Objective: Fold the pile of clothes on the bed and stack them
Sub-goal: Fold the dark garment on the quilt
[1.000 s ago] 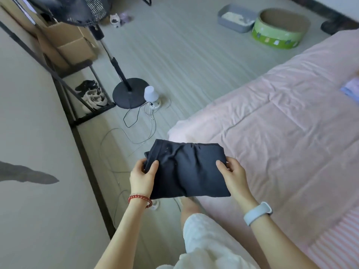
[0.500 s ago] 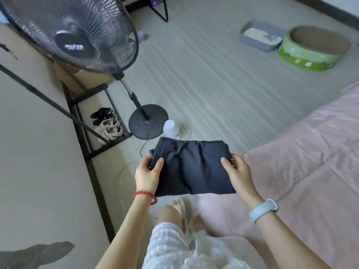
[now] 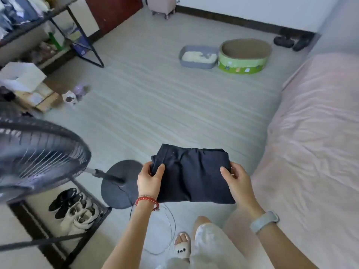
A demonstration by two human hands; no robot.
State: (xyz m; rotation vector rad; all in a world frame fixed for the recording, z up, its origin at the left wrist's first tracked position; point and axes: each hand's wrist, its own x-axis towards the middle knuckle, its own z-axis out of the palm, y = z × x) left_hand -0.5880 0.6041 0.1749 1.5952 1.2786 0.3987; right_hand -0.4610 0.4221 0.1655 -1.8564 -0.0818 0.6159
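since a second ago the view has swung away from the bed (image 3: pixel 314 152) toward the open floor (image 3: pixel 174 103), so the fan (image 3: pixel 38 158) now fills the lower left and the bed sits only along the right edge, while the folded dark garment (image 3: pixel 194 175) stays held between both hands in much the same pose. the left hand (image 3: pixel 149 181) pinches the garment's left edge, thumb on top and fingers under, and the right hand (image 3: pixel 237 181) grips the right edge the same way, so neither is free. the garment hangs in the air in front of the person, over the floor and just left of the bed, spanning the gap between the two hands with its near edge sagging a little. the risk, as i judge it, is that the fold slips open while it is carried, since only the side edges are gripped, or that a loose layer droops toward the fan. no stack is in view.
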